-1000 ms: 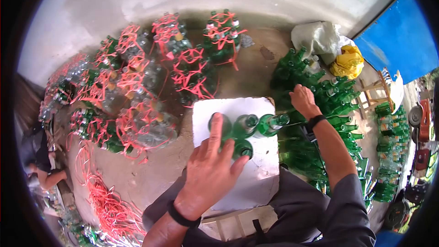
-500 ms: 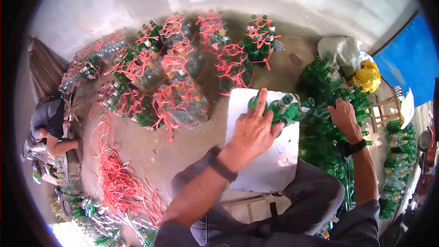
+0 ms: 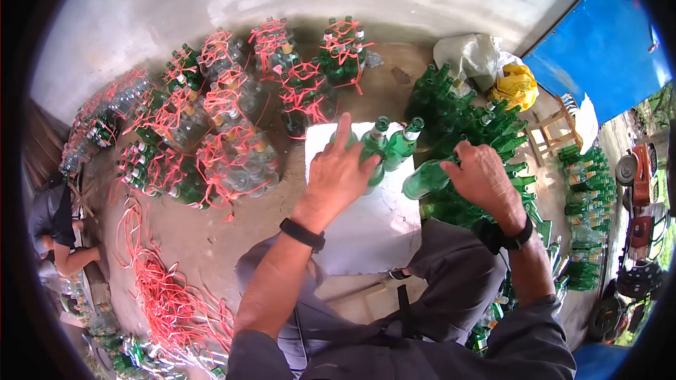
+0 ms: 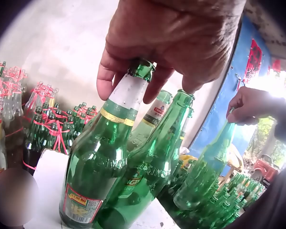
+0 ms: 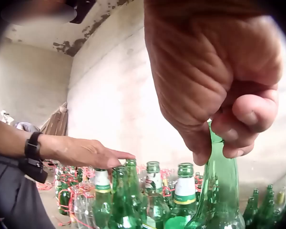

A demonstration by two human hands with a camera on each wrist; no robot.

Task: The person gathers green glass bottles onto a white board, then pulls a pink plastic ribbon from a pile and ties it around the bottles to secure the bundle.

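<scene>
My left hand (image 3: 329, 179) lies over the tops of the green glass bottles standing on a white board (image 3: 366, 239), its index finger stretched forward. In the left wrist view its fingers hang about the mouth of a labelled green bottle (image 4: 102, 152). My right hand (image 3: 484, 179) pinches another green bottle (image 3: 425, 180) by its neck, between thumb and fingers. That bottle tilts, its base toward the board's right edge. Two bottles (image 3: 403, 145) at the far side of the board show their necks; others are partly hidden under my left hand.
Many loose green bottles (image 3: 503, 142) crowd the floor at the right. Bottle bundles bound with red strips (image 3: 236, 162) stand at the left and back, near a heap of red strips (image 3: 172, 295). A yellow bag (image 3: 515, 87) and small wooden stool (image 3: 553, 130) sit beyond. Another person (image 3: 53, 218) bends at far left.
My right hand, earlier among the loose bottles at the right, now holds a green bottle by its neck near the board. The left hand stays over the standing bottles. The head view has swung about.
</scene>
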